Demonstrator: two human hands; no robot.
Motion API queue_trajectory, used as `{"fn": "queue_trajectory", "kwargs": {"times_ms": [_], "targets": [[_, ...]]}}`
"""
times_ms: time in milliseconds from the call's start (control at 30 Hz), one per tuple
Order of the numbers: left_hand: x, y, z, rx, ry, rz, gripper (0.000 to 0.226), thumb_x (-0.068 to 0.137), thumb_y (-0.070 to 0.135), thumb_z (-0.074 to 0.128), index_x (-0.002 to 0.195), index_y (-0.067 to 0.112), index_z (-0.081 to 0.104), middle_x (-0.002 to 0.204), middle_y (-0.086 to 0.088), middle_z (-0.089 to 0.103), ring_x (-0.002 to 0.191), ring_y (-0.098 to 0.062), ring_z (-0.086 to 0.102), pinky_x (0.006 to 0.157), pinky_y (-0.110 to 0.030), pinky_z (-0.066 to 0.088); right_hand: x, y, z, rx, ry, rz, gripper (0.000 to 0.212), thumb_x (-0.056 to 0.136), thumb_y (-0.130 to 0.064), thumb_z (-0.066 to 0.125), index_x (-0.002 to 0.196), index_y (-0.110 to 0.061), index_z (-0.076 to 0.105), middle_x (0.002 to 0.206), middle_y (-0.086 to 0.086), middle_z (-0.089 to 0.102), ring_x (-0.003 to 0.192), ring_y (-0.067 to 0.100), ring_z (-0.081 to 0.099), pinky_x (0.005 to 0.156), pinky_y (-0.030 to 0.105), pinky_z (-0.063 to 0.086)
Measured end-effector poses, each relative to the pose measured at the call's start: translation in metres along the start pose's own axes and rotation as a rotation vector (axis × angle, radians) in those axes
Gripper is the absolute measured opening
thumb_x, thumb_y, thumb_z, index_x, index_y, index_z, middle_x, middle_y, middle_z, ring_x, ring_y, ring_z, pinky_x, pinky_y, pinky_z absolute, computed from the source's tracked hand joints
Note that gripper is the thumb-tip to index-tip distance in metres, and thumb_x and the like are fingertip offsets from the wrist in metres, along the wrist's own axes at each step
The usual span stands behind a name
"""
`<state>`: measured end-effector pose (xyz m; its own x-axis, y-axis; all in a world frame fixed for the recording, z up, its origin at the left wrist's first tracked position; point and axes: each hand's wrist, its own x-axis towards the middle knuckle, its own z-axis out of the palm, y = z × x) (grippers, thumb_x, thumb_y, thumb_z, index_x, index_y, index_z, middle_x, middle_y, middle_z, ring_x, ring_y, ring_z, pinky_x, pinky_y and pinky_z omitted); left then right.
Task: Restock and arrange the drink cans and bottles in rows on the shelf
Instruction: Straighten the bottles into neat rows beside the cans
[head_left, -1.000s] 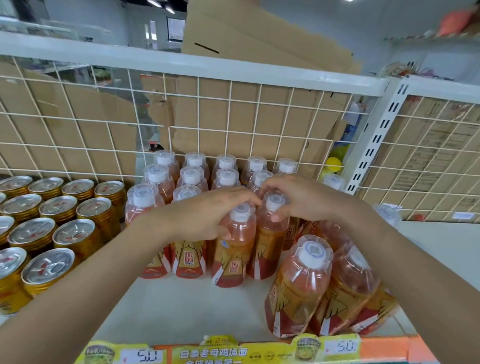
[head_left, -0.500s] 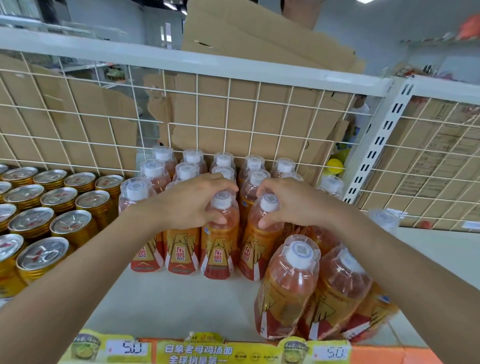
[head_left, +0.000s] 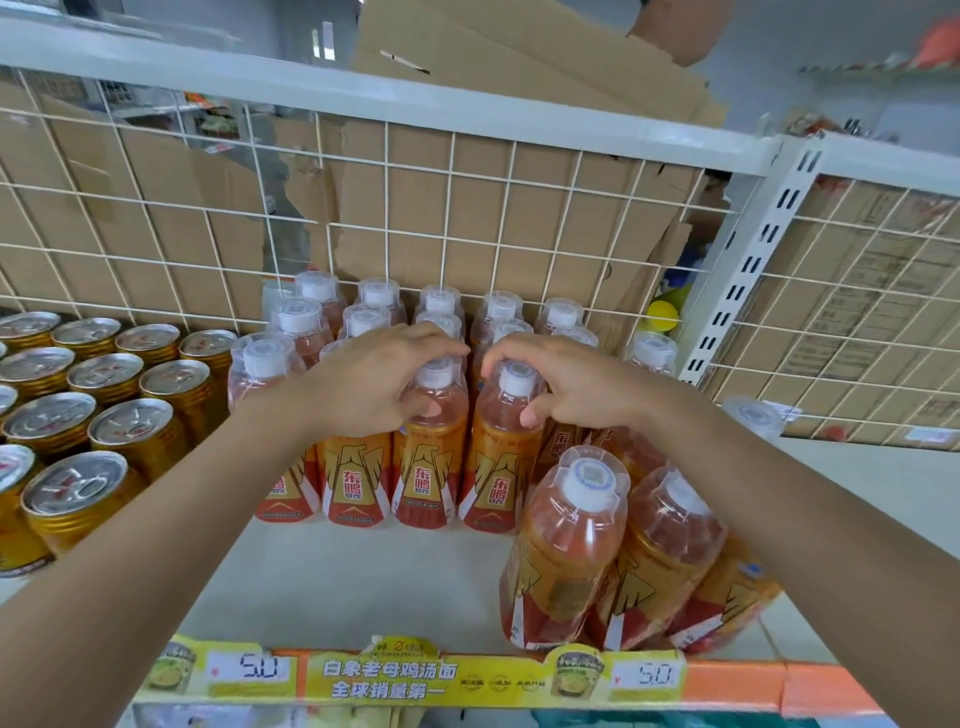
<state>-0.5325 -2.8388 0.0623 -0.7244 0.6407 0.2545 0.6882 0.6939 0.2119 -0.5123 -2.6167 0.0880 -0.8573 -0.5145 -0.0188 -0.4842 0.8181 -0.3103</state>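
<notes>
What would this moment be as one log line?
left hand grips left bottle | right hand grips right bottle | cans in rows

Shelf (head_left: 363, 582): white board.
Left: gold cans (head_left: 130, 431), rows.
Centre: upright bottles (head_left: 358, 483), rows.
Front right: bottle cluster (head_left: 566, 561), standing apart.

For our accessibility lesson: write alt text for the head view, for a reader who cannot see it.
The left hand grips the top of one orange bottle and the right hand the next bottle, in the front row on a white shelf. Gold cans stand in rows to the left; more bottles cluster at front right.
</notes>
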Motion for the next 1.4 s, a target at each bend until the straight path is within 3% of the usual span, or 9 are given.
{"fn": "queue_trajectory", "kwargs": {"times_ms": [133,300,367,467,633,800,1067,1267,1400], "targets": [[-0.006,0.004,0.004,0.138,0.066,0.017,0.064,0.087,0.029,0.061,0.143,0.028,0.032,0.142,0.010,0.038,0.122,-0.013,0.042,0.079,-0.022,0.026,-0.001,-0.004,0.002,0.024,0.001,0.020,0.054,0.077,-0.006,0.070,0.122,-0.025,0.048,0.116,-0.011,0.041,0.110,0.010,0.041,0.091,0.031,0.038],[-0.017,0.010,0.008,0.244,0.128,0.036,0.069,0.087,0.039,0.058,0.147,0.027,0.025,0.148,0.009,0.033,0.134,-0.012,0.030,0.106,-0.028,0.018,-0.005,-0.010,-0.001,0.001,-0.018,0.076,0.060,0.078,-0.012,0.071,0.130,-0.026,0.044,0.126,0.000,0.039,0.113,0.019,0.048,0.095,0.039,0.043],[-0.021,0.011,0.009,0.285,0.118,0.035,0.071,0.088,0.041,0.056,0.148,0.027,0.020,0.151,0.008,0.029,0.137,-0.013,0.026,0.110,-0.029,0.015,-0.008,-0.011,-0.003,-0.056,-0.022,0.113,0.067,0.080,-0.017,0.071,0.136,-0.026,0.038,0.136,0.000,0.038,0.121,0.018,0.044,0.100,0.033,0.038],[-0.030,0.014,0.007,0.304,0.123,0.023,0.069,0.087,0.036,0.061,0.146,0.024,0.027,0.151,0.001,0.030,0.138,-0.019,0.027,0.113,-0.034,0.015,-0.023,-0.013,-0.012,-0.168,0.173,0.186,0.066,0.084,-0.030,0.067,0.141,-0.023,0.034,0.141,0.002,0.042,0.125,0.017,0.041,0.092,0.021,0.029],[-0.052,0.024,0.003,0.217,0.236,0.020,0.061,0.080,0.026,0.071,0.134,0.013,0.048,0.137,-0.008,0.049,0.129,-0.029,0.044,0.107,-0.047,0.029,-0.081,-0.024,-0.008,-0.172,0.560,0.255,0.049,0.086,-0.031,0.062,0.132,-0.020,0.048,0.129,0.001,0.055,0.116,0.019,0.052,0.092,0.029,0.041],[-0.067,0.041,0.013,0.110,0.307,0.035,0.055,0.076,0.024,0.074,0.127,0.011,0.056,0.132,-0.008,0.054,0.117,-0.033,0.054,0.096,-0.046,0.040,-0.138,-0.029,0.006,-0.098,0.721,0.352,0.043,0.084,-0.022,0.066,0.126,-0.019,0.054,0.122,-0.001,0.058,0.110,0.019,0.055,0.087,0.029,0.042],[-0.059,0.072,0.018,-0.172,0.272,0.076,0.060,0.086,0.052,0.033,0.131,0.018,0.051,0.134,0.004,0.050,0.121,-0.021,0.049,0.099,-0.045,0.042,-0.184,-0.023,0.015,-0.063,0.752,0.401,0.039,0.082,-0.018,0.064,0.120,-0.019,0.058,0.115,-0.002,0.060,0.103,0.019,0.056,0.079,0.026,0.038],[-0.036,0.095,0.032,-0.374,0.176,0.121,0.056,0.085,0.062,0.033,0.132,0.034,0.046,0.132,0.023,0.043,0.123,0.003,0.039,0.100,-0.023,0.035,-0.179,0.006,0.005,-0.070,0.666,0.361,0.040,0.084,-0.020,0.065,0.123,-0.019,0.056,0.119,-0.001,0.059,0.110,0.019,0.054,0.085,0.028,0.042],[-0.027,0.100,0.041,-0.519,0.049,0.074,0.052,0.077,0.073,0.040,0.126,0.053,0.039,0.131,0.034,0.043,0.125,0.010,0.037,0.100,-0.013,0.032,-0.160,0.026,-0.010,-0.024,0.560,0.229,0.037,0.086,-0.021,0.064,0.122,-0.020,0.057,0.118,-0.003,0.058,0.110,0.011,0.054,0.087,0.013,0.036]]}}
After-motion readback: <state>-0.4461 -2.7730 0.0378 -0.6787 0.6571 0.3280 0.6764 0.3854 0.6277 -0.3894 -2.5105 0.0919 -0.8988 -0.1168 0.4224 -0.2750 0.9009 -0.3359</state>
